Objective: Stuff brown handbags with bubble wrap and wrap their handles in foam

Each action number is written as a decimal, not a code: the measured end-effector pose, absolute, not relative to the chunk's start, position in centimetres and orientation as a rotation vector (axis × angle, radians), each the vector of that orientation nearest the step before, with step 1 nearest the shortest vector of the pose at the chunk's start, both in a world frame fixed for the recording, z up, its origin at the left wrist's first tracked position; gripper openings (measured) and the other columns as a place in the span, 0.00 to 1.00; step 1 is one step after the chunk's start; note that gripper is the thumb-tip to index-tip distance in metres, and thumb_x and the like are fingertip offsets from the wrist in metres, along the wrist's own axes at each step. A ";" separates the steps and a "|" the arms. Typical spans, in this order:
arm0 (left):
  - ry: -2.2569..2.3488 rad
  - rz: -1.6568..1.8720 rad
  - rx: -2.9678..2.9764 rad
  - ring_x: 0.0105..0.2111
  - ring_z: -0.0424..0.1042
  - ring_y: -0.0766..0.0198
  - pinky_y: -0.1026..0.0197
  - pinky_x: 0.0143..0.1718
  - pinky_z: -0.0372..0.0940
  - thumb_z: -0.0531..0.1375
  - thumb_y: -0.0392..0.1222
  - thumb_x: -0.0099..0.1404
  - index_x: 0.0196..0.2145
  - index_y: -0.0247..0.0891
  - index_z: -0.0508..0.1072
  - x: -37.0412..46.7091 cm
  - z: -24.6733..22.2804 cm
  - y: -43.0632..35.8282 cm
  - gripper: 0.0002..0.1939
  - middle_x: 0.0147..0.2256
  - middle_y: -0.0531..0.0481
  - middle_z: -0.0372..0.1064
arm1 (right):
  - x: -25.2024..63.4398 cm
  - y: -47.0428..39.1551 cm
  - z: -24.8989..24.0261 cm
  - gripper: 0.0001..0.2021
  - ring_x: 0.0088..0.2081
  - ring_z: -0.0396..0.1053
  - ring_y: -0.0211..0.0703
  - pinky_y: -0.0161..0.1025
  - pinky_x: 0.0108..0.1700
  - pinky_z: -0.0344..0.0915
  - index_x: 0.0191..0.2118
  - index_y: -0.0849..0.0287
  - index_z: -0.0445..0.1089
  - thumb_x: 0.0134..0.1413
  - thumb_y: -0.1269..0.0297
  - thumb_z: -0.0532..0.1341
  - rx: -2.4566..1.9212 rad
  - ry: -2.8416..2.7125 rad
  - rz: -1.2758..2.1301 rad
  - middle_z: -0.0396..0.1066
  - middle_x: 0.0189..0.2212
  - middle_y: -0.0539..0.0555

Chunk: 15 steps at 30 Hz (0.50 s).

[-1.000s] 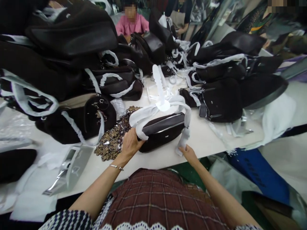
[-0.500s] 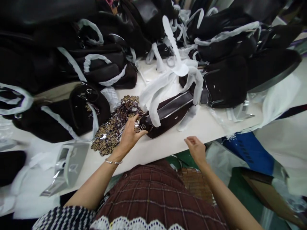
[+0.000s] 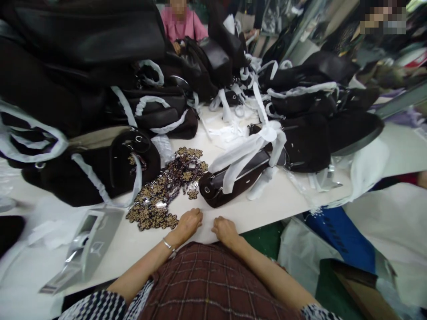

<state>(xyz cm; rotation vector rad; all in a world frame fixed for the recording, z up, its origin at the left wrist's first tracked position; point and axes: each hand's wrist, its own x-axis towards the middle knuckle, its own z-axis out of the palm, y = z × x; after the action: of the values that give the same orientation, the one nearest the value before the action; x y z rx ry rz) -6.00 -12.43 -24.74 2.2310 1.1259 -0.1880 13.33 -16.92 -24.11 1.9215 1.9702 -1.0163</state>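
Observation:
Near the front edge of the white table (image 3: 220,224), my left hand (image 3: 190,223) is closed, its fingers curled; whatever may be in it is hidden. My right hand (image 3: 226,230) lies just to the right with fingers curled in as well, the contents too hidden to make out. A small gap separates the two. Beyond them is a dark brown bag (image 3: 240,182), its handles wrapped in white material. To its left spreads a pile of gold-and-dark flower-shaped charms (image 3: 153,206), close to my left hand.
Dark bags with wrapped straps (image 3: 90,178) fill the left and back, and another bag (image 3: 307,142) is at the right. A grey metal dispenser (image 3: 93,244) stands front left. A person in pink (image 3: 183,24) is across the table. A blue bag (image 3: 347,235) lies below right.
My left hand has left the bag's end and come back to the table edge. My right hand has moved left towards it. The view has tilted up, showing people at the back.

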 end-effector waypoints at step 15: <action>1.275 0.440 1.932 0.51 0.69 0.57 0.56 0.54 0.62 0.52 0.41 0.69 0.49 0.47 0.71 -11.3 -21.0 -7.7 0.13 0.49 0.48 0.71 | 11.1 -12.0 -21.5 0.13 0.39 0.72 0.43 0.35 0.41 0.63 0.44 0.53 0.74 0.49 0.64 0.64 1.823 2.294 -1.206 0.75 0.41 0.52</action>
<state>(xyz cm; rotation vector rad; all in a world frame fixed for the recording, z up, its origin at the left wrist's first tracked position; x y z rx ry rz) -11.28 -7.73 -20.95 1.9318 1.2747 0.4405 11.09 -12.03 -21.50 1.8235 2.2943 -1.2060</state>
